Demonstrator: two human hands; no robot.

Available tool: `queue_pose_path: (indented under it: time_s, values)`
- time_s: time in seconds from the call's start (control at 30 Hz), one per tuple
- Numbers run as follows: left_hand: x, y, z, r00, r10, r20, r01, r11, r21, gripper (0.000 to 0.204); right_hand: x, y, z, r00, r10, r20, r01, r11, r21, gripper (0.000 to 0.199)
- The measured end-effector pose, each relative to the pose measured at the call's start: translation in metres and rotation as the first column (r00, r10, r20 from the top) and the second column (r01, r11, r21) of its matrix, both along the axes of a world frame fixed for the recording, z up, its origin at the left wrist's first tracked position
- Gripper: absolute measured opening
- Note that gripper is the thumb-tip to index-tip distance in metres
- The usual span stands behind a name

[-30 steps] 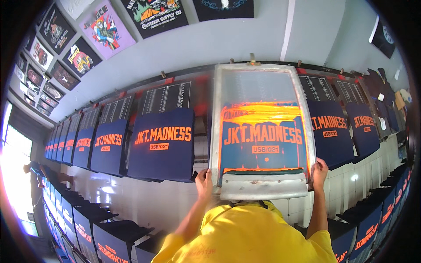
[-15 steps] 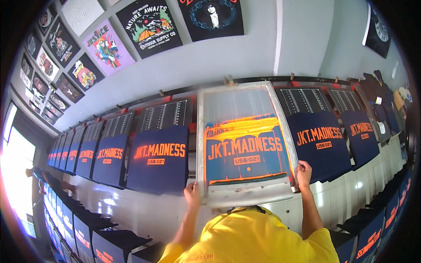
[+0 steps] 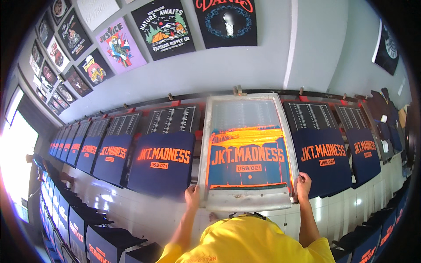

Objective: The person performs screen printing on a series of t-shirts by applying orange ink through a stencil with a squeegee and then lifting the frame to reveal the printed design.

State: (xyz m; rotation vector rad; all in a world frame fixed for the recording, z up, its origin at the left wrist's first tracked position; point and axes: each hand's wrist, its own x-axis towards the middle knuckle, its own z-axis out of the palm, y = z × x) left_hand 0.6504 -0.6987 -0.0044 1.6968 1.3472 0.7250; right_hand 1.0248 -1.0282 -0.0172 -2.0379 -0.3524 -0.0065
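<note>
A screen-printing frame (image 3: 201, 144) with a pale metal rim lies over a pallet in the middle. Orange ink (image 3: 245, 136) is heaped across its mesh, and orange lettering shows in the teal stencil (image 3: 234, 179). My left hand (image 3: 192, 197) is closed on the frame's near left corner. My right hand (image 3: 303, 186) grips its right side near the lower corner, fingers curled round the edge. Whatever lies beneath the frame is mostly hidden. A wide pale bar (image 3: 247, 201) forms the near end.
Navy printed shirts (image 3: 160, 177) on black pallets run in a row to the left. More navy shirts (image 3: 322, 175) lie on the right. A dark rail (image 3: 258, 92) runs along the wall behind. Further shirts (image 3: 103, 245) stand in rows behind me. Printed samples (image 3: 162, 28) hang on the wall.
The whole scene sits slightly lower and further right in view, as my head has shifted. Both hands keep hold of the frame, which looks a little flatter over the pallet.
</note>
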Motion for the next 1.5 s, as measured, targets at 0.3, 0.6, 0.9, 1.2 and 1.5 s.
queue_pose_path:
  time_s: [0.3,0.6,0.9,1.2,1.5]
  values:
    - [-0.008,0.014,-0.01,0.999,0.0,-0.043,-0.002,0.999,-0.034,0.034,-0.013,0.009,0.004,0.999,0.003,-0.035,-0.003,1.0,0.004,0.02]
    - [-0.021,0.028,-0.006,0.996,-0.07,-0.047,0.058,0.974,-0.22,0.035,-0.014,0.014,-0.003,0.997,-0.034,-0.066,0.037,0.998,0.052,0.019]
    - [-0.012,0.036,-0.001,0.938,-0.208,-0.279,0.173,0.974,-0.145,0.032,-0.018,0.019,0.0,1.0,-0.021,-0.018,0.021,0.999,0.026,0.019]
    - [-0.013,0.035,-0.02,0.957,-0.15,-0.25,0.133,0.988,-0.085,0.03,-0.009,0.014,-0.021,1.0,0.005,-0.028,-0.005,1.0,-0.002,0.016]
    - [-0.005,0.029,-0.008,0.945,-0.096,-0.313,0.081,0.995,-0.062,0.036,-0.009,0.012,-0.012,0.995,0.064,-0.071,-0.067,0.997,-0.036,0.026]
